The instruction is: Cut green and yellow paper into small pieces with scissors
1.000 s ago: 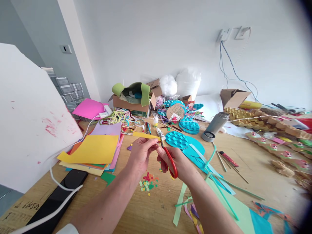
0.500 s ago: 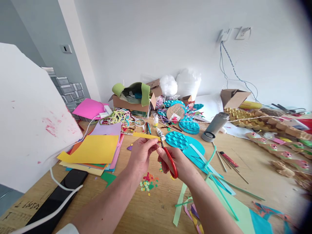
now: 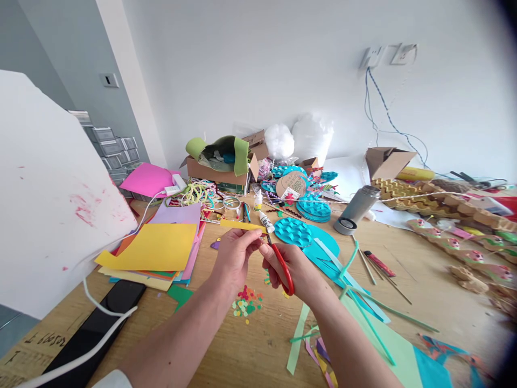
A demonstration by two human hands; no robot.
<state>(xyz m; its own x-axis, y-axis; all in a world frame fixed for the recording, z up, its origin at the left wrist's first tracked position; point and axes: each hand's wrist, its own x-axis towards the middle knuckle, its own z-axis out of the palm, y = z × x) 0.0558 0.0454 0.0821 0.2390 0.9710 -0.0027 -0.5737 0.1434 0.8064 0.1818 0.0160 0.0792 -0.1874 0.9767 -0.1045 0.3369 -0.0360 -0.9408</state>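
Pinched in my left hand (image 3: 239, 250) is a narrow yellow paper strip (image 3: 234, 224), which sticks out to both sides of my fingers. My right hand (image 3: 285, 265) is closed round the red handles of a pair of scissors (image 3: 286, 272). The scissor blades point up and away, at the strip's right end. Below my hands, small round paper dots (image 3: 244, 304) in red, orange, green and yellow lie on the wooden table (image 3: 226, 355). A white glue bottle (image 3: 266, 222) lies just beyond the strip.
Coloured paper sheets (image 3: 161, 248) and a black phone (image 3: 109, 318) with a white cable lie at left. Blue egg-carton pieces (image 3: 293, 231), a grey flask (image 3: 357, 210) and green pipe cleaners (image 3: 369, 323) are at right. An open cardboard box (image 3: 218, 173) stands behind.
Almost nothing differs. My right hand and the scissors have shifted very slightly; my left hand keeps the strip in the same place.
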